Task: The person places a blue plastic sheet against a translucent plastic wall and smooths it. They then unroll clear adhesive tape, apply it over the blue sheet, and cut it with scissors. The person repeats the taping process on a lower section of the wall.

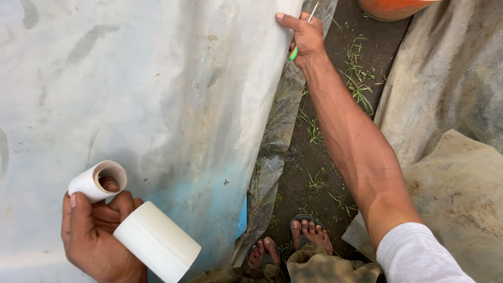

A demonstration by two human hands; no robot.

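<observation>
From the head view we look straight down along a large sheet of whitish plastic film (146, 94) that hangs or stretches on the left and fills more than half the frame, stained grey and faintly blue near its lower edge. Our left hand (97, 236) sits at the bottom left, fingers curled shut around two white rolls: a smaller roll (91, 181) with a brown cardboard core, its open end facing us and one fingertip poking inside, and a larger white roll (157, 241) lying just below it, slanting toward the lower right and resting against the palm and thumb. Both rolls touch the hand and lie right in front of the sheet. Our right hand (304, 36) reaches far up to the top of the frame, well apart from the left, with the bare forearm running diagonally from a white sleeve (419, 257). Its fingers pinch the sheet's edge, thumb on the near side, and the same closed hand holds a thin tool with a green handle (293, 52) and a slim pale tip sticking up past the fingers. Between the sheets we see dark soil (335, 152) with sparse grass, our feet in sandals (304, 233), and another dirty tarpaulin (450, 105) on the right.
</observation>
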